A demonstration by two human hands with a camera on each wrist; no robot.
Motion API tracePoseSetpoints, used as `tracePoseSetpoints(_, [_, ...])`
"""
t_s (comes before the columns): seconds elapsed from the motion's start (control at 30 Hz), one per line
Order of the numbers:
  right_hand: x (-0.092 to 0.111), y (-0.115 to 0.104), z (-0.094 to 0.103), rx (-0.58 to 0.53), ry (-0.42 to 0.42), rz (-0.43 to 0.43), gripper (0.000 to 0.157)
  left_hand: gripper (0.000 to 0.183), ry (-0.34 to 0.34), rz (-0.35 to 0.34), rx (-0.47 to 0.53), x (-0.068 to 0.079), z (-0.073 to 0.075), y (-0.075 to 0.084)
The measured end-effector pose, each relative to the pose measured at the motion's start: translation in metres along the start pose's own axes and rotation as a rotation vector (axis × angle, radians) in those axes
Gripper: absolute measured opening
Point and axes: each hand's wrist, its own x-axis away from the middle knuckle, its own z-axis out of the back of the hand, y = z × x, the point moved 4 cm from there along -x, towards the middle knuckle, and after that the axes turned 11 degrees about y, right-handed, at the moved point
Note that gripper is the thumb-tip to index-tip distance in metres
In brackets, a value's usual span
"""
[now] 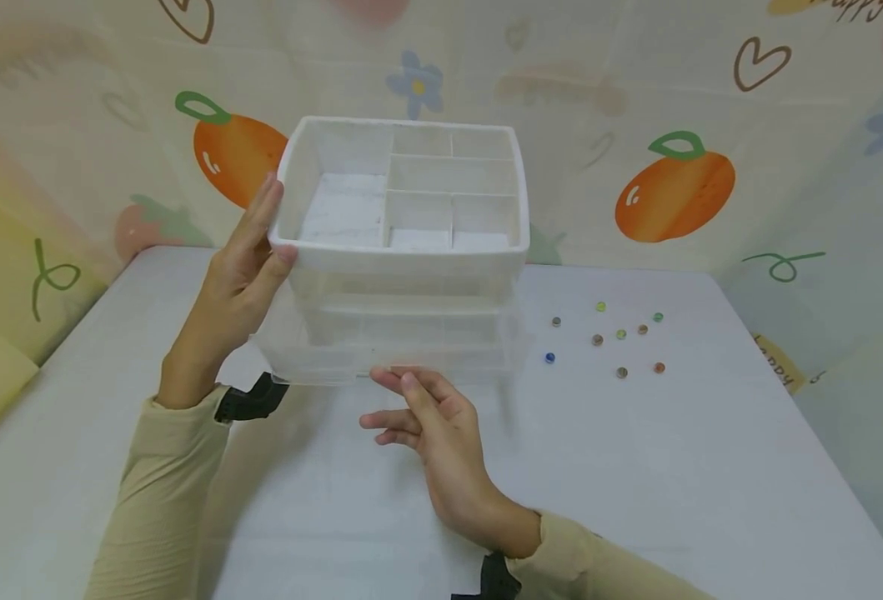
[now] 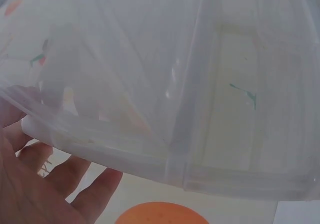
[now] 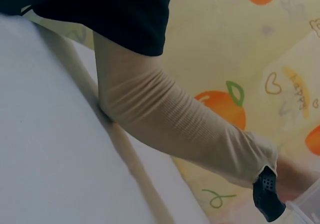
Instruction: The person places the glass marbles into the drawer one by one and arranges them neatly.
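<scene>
A white storage box (image 1: pixel 408 265) with a divided open top and clear drawers tilts toward me in the head view. My left hand (image 1: pixel 242 279) grips its upper left side, thumb on the front and fingers along the side wall. In the left wrist view, the left fingers (image 2: pixel 80 179) lie around the white rim beside the clear plastic. At the lower front, the fingertips of my right hand (image 1: pixel 444 450) touch the lip of the clear bottom drawer (image 1: pixel 321 367). Its lower fingers extend away from the box. The right wrist view shows no right hand.
Several small coloured marbles (image 1: pixel 621 334) lie scattered on the white table (image 1: pixel 636 467) to the right of the box. Behind stands a patterned cloth backdrop (image 1: pixel 471 50). Both sleeved forearms reach in from the front, with black straps (image 1: pixel 253 398) at the wrists.
</scene>
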Motion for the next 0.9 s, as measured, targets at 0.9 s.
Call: tracePoseSetpoints(0.9, [0.004,0.002,0.003,0.016,-0.062,0.040,0.031,0.060,0.029,0.030,-0.270,-0.021,-0.005,-0.002])
